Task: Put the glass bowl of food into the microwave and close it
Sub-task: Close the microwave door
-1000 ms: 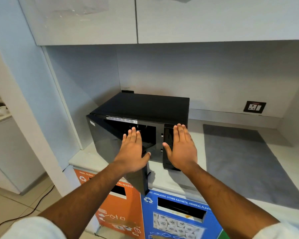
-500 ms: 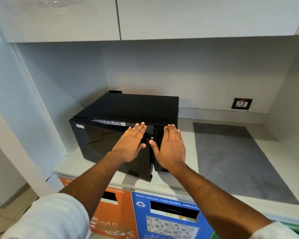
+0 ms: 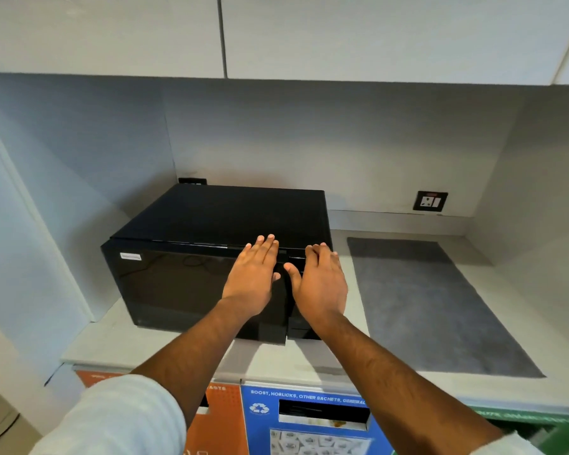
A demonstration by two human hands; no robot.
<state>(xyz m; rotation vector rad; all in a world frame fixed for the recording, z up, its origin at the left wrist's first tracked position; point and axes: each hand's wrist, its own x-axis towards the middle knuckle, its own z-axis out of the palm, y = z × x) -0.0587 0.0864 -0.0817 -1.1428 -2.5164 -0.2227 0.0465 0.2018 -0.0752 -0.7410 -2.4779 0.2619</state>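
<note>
Your left hand (image 3: 255, 274) lies flat against the door (image 3: 194, 287) of the microwave (image 3: 230, 218), fingers stretched out and gripping nothing, near the door's latch edge, likely because a push there swings it shut with the least effort. Your right hand (image 3: 321, 284) rests just beside it on the control strip at the microwave's right end, fingers likewise spread and empty; judging by its place, it steadies the body so the box does not slide back on the counter (image 3: 309, 359).

The door appears nearly flush with the microwave's front, with only a thin seam between your hands, so the closing looks all but done.

The microwave is a glossy black box, its dark door mirroring faint shapes. The glass bowl is not visible; presumably it sits inside the microwave, behind that door. A grey mat (image 3: 434, 307) lies right of the microwave.
</note>
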